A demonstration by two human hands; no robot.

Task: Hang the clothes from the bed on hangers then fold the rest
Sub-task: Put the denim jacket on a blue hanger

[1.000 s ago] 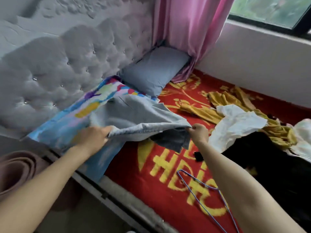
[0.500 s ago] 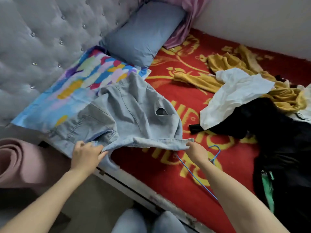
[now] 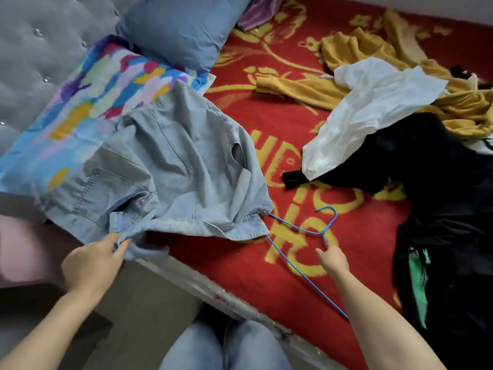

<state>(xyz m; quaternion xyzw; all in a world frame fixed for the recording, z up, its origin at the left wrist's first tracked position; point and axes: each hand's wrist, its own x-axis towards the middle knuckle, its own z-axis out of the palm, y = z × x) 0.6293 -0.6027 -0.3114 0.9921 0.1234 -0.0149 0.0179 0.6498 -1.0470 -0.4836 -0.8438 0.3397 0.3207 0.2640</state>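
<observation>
At the bottom centre of the frame are my knees [image 3: 226, 345] in pale jeans, close to the bed edge [image 3: 226, 295]. In the lower left, my left hand [image 3: 92, 265] pinches the rim of the denim shirt [image 3: 170, 166] between thumb and curled fingers. In the lower right, my right hand [image 3: 333, 259] reaches to the twisted neck of the blue wire hanger [image 3: 323, 232]. The fingertips are at the wire, but I cannot tell if they pinch it or only touch it.

The hanger lies flat on the red blanket [image 3: 266, 116], with its hook pointing up the frame and its left end hidden under the shirt. The blanket carries big yellow letters. I can read "HD" beside the shirt, and the other letters I cannot read with certainty.

The shirt is light blue and wrinkled, with a chest pocket, stitched seams and a button placket. It is spread in the left centre, partly on the colourful pillow [image 3: 93, 97] and partly on the blanket.

To the right lie black clothes [image 3: 440, 182], with a white garment [image 3: 368, 110] on top of them and a mustard garment [image 3: 360, 49] further up. In the upper left are a blue-grey pillow [image 3: 184, 30] and the grey tufted headboard [image 3: 40, 49].
</observation>
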